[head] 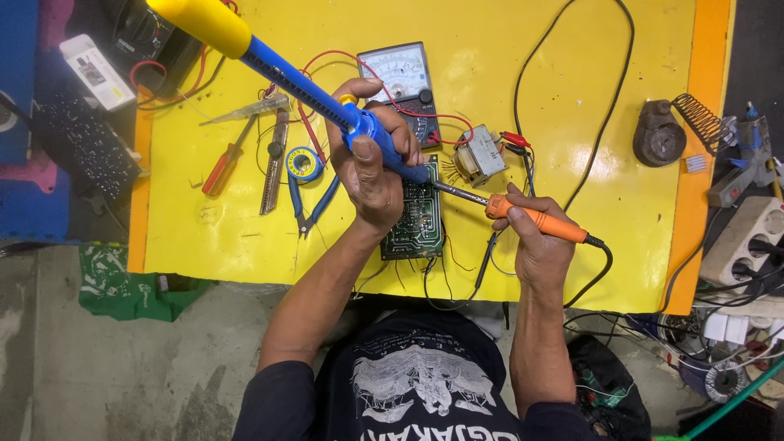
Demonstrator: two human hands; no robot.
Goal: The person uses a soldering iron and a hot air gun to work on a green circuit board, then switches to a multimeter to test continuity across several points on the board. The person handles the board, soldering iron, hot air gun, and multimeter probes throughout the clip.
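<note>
Yellow tabletop (204,220) over grey concrete floor (65,359), with screwdriver (226,165), pliers (309,204) and multimeter (404,82) lying on it. Left hand (371,159) clenched around blue desoldering pump (318,102), long axis running upper-left to lower-right, tip down over green circuit board (416,216) at table centre. Right hand (535,245) grips orange soldering iron (535,219), tip pointing left toward board.

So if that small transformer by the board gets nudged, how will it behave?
The transformer looks blocky with a metal core, so probably heavy for its size and unlikely to roll. Its thin leads and the red clip beside it would likely drag, possibly tugging the circuit board.
</note>
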